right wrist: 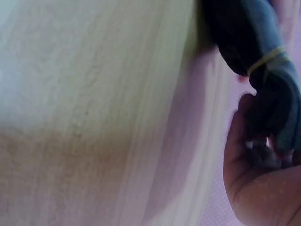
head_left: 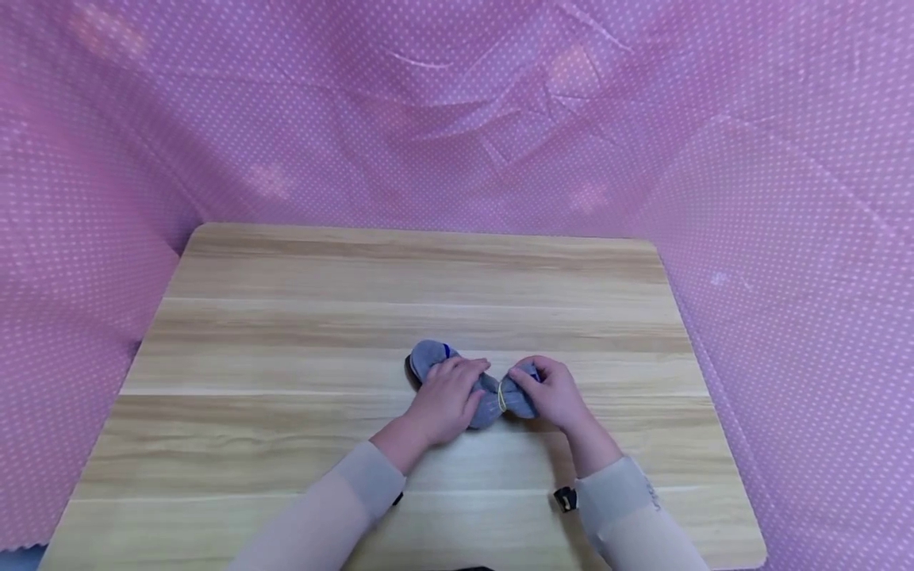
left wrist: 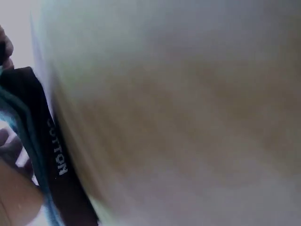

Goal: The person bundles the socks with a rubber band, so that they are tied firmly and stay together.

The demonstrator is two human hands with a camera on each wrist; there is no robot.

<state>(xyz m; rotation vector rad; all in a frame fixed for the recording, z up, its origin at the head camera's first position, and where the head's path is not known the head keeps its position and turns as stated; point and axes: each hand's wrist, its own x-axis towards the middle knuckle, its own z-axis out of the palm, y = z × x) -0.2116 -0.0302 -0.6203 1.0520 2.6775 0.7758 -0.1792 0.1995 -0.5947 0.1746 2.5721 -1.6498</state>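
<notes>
A bundle of grey socks (head_left: pixel 487 411) with dark blue marks lies across the middle front of the table. Toward its right end, a yellow rubber band (head_left: pixel 502 396) cinches the bundle. My left hand (head_left: pixel 446 400) holds the bundle's left part, fingers over the top and thumb on the near side. With thumb and fingers, my right hand (head_left: pixel 559 394) pinches the end just right of the band. White lettering marks a dark strip of the socks (left wrist: pixel 63 181) in the left wrist view. In the right wrist view, curled fingers surround the sock end (right wrist: pixel 282 103).
The wood-grain table (head_left: pixel 286 333) has rounded corners. Pink dotted cloth (head_left: pixel 443 159) hangs behind it and along both sides. Small black devices (head_left: pixel 566 499) sit at the cuffs of the light sleeves (head_left: pixel 617 496).
</notes>
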